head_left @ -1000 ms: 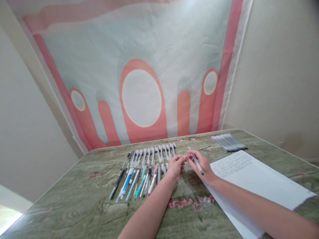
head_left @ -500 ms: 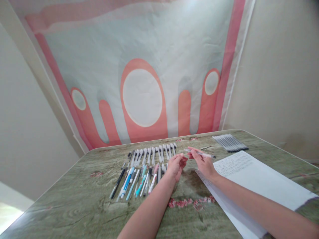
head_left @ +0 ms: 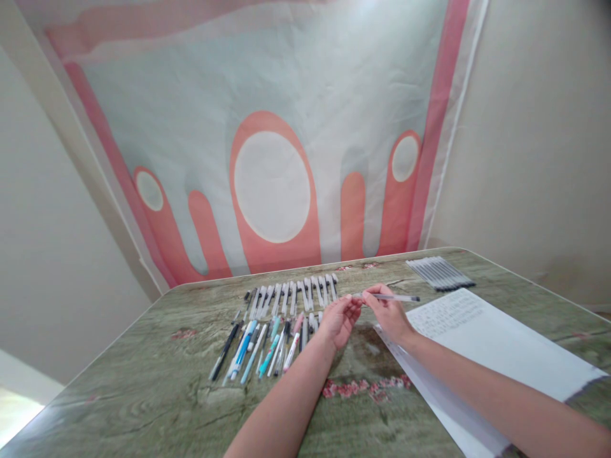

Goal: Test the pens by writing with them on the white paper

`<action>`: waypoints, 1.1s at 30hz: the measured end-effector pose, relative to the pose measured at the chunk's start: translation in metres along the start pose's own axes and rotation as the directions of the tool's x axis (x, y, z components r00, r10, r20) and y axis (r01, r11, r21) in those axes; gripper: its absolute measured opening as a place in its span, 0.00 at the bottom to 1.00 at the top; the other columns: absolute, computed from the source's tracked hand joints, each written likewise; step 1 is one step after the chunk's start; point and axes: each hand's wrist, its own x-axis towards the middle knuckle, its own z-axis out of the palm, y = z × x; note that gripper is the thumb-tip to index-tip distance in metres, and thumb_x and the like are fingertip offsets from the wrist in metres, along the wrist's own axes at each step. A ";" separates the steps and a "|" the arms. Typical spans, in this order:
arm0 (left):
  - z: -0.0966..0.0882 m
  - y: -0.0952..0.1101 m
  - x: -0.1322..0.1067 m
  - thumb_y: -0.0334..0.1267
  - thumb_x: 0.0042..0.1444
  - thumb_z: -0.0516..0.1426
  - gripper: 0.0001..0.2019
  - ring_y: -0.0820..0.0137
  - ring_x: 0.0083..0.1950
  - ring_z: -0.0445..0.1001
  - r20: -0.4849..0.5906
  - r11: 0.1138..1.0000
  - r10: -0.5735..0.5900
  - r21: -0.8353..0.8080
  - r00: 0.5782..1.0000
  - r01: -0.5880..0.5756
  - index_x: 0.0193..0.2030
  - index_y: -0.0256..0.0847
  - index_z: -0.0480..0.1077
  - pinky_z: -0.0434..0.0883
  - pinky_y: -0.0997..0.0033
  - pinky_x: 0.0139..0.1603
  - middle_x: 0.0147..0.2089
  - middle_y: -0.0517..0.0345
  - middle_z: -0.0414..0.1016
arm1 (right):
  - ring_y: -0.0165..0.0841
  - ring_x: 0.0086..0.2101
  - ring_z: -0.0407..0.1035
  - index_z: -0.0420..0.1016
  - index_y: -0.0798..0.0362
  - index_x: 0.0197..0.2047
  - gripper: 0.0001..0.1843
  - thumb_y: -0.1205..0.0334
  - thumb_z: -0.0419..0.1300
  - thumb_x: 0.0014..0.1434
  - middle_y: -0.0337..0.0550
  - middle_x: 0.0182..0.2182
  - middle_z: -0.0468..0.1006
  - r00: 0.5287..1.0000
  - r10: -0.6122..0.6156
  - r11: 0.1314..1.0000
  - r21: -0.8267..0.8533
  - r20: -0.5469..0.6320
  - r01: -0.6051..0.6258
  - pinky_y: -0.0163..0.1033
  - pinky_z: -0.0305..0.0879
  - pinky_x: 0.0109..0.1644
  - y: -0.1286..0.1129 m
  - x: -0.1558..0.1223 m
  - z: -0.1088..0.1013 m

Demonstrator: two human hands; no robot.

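Observation:
My right hand (head_left: 387, 312) pinches a slim clear pen (head_left: 398, 297) with a dark end pointing right. The pen lies nearly level above the table. Its other end meets the fingertips of my left hand (head_left: 340, 319), whose thumb and fingers are pressed together; what sits between them is too small to tell. Left of my hands lies a row of clear and white pens (head_left: 286, 298) with dark parts. Nearer to me is a mixed group of pens (head_left: 260, 348) in black, blue, teal, white and pink, partly hidden by my left hand.
A stack of white paper (head_left: 496, 343) with handwriting at its top lies under my right forearm. Several clear pens (head_left: 440, 273) lie side by side at the back right. The wood-patterned table (head_left: 143, 375) meets a pink and grey hanging cloth (head_left: 272, 184) behind.
The pen in my right hand has turned flatter, and its left end has come to my left fingertips. My two hands are closer together.

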 end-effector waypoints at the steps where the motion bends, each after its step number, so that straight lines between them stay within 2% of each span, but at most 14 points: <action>1: 0.000 0.000 0.000 0.32 0.48 0.58 0.04 0.77 0.31 0.72 0.003 1.000 0.002 0.000 1.000 -0.002 0.28 0.31 0.70 0.69 0.79 0.35 0.28 0.53 0.74 | 0.31 0.27 0.65 0.67 0.52 0.31 0.12 0.52 0.55 0.53 0.39 0.26 0.72 1.000 -0.007 1.000 -0.014 0.006 0.007 0.36 0.61 0.32 -0.001 0.000 0.000; 10: 0.001 0.000 0.000 0.31 0.49 0.57 0.04 0.77 0.30 0.72 -0.006 1.000 -0.012 -0.016 1.000 0.012 0.28 0.31 0.69 0.69 0.79 0.35 0.28 0.53 0.73 | 0.28 0.23 0.59 0.66 0.53 0.29 0.13 0.52 0.54 0.54 0.36 0.22 0.68 0.999 -0.038 0.994 -0.101 0.010 0.038 0.34 0.57 0.28 -0.008 -0.002 -0.001; 33: 0.000 -0.002 0.000 0.30 0.47 0.59 0.03 0.77 0.30 0.72 0.004 1.000 0.014 -0.019 1.000 -0.014 0.28 0.32 0.69 0.69 0.79 0.36 0.28 0.54 0.74 | 0.27 0.21 0.59 0.65 0.53 0.29 0.11 0.54 0.53 0.54 0.36 0.21 0.67 0.995 -0.093 0.987 -0.130 0.029 0.096 0.32 0.58 0.25 -0.012 -0.003 -0.001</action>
